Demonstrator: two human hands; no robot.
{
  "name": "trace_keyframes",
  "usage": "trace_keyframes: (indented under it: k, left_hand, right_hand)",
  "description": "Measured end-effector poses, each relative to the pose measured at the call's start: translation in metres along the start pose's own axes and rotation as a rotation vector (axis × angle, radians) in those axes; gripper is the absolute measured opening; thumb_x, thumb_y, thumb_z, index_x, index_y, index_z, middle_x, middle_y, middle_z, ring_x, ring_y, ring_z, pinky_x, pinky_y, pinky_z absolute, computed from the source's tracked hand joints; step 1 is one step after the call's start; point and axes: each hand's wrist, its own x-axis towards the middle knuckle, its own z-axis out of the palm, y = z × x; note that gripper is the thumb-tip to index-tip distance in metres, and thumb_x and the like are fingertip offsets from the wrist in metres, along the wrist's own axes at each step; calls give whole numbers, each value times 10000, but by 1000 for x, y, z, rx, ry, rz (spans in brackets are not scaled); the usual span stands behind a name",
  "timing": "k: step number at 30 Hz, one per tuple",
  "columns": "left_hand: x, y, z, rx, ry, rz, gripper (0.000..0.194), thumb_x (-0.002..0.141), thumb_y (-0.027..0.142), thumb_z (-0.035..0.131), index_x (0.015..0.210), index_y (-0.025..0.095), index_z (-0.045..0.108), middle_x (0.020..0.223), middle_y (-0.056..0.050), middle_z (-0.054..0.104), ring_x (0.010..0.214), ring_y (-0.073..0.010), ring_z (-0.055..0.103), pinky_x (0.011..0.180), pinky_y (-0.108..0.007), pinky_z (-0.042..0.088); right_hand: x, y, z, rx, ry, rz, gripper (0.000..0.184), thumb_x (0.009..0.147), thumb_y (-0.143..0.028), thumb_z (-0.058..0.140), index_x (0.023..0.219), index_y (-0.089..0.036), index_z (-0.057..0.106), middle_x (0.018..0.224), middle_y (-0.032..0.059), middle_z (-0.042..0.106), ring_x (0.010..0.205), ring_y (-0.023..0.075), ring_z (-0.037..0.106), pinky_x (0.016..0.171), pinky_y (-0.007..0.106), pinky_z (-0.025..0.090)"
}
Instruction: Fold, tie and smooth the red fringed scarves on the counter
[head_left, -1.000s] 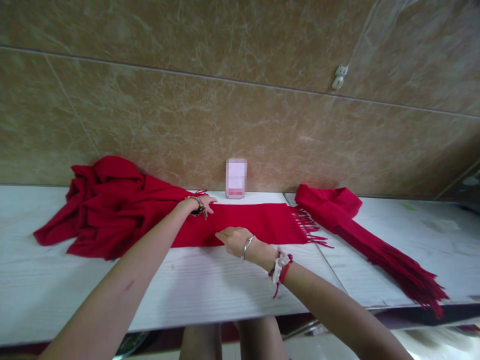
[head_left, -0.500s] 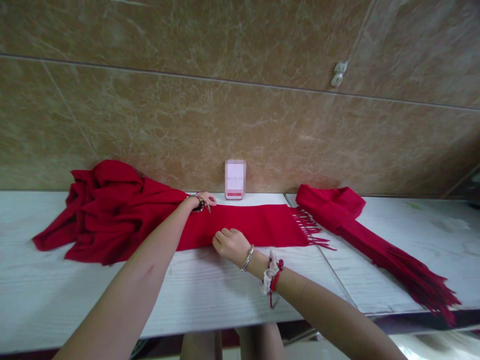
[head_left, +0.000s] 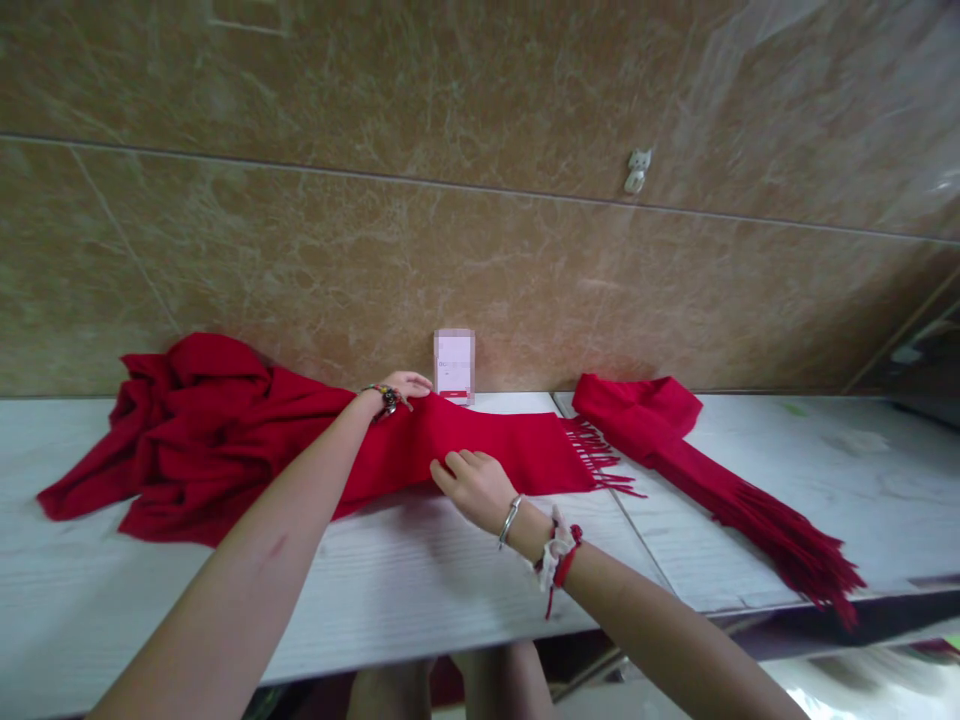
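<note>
A red scarf (head_left: 510, 440) lies lengthwise on the white table, its right end flat with a short fringe and its left part heaped in loose folds. My left hand (head_left: 406, 386) is closed on the scarf's far edge, which rises a little off the table there. At the near edge, my right hand (head_left: 478, 486) pinches the cloth between thumb and fingers. Between both hands the fabric is slightly raised, and its underside is hidden. To the right rests a second red length of fringed scarf (head_left: 675, 450), folded over at its far end.
A phone (head_left: 454, 365) leans upright against the tiled wall (head_left: 315, 260), just behind the scarf. A small white hook (head_left: 637, 172) is fixed to the wall. The white table (head_left: 420, 590) has a seam right of centre. A dark object (head_left: 930, 370) stands at the far right.
Both hands have lifted the scarf's middle slightly, and the far edge by my left hand is now higher. My head view has shifted a little to the right.
</note>
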Motion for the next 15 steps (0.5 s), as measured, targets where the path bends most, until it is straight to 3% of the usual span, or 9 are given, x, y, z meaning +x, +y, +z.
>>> trace_keyframes:
  k: [3,7,11,15]
  left_hand:
    - [3,26,3,-23,26,33,385,545,372,736,860,161,668,802,-22,672,823,-175,590,690,-244,465]
    - [14,66,20,-29,8,80,326,584,296,704,884,170,681,802,-7,679,842,-170,588,704,-220,450]
    - [30,101,49,-28,-44,111,317,636,199,632,949,183,677,787,11,683,776,-143,597,661,-187,446]
    - [49,118,86,-28,-98,130,370,662,142,559,1014,196,657,849,14,688,749,-123,601,629,-173,453]
  right_hand:
    - [-10,13,-17,-3,44,114,231,898,-176,399,1054,-164,569,793,55,587,699,139,534,557,245,377]
    - [-32,35,-36,-36,109,244,269,895,-152,389,1094,-190,566,817,44,583,663,119,528,535,221,357]
    - [-63,61,-46,-96,116,313,316,881,-105,378,1138,-166,552,836,55,592,657,118,531,537,212,366]
    - [-95,84,-42,-112,66,425,317,868,-79,368,1079,-171,586,894,65,597,710,121,543,588,198,391]
